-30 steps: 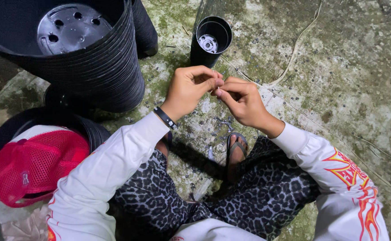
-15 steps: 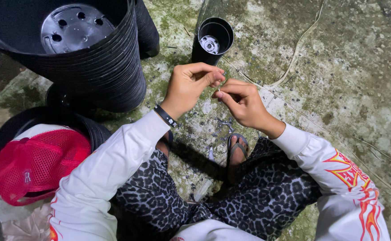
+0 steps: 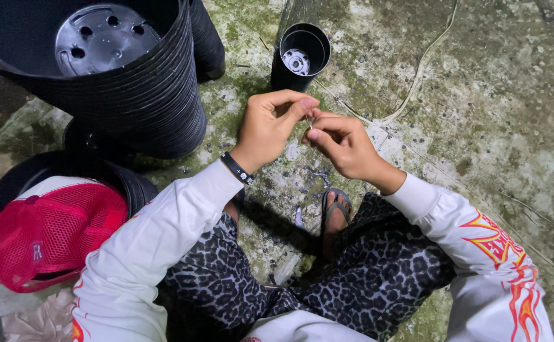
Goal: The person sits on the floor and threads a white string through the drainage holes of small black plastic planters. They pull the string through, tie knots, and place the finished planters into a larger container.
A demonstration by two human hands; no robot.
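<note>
Fingertips of left hand (image 3: 270, 126) and right hand (image 3: 343, 145) hide something tiny.

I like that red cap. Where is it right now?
In the head view, the red mesh cap lies at the lower left, on a black round tub, beside the person's left sleeve and below the big stack of black pots.
</note>
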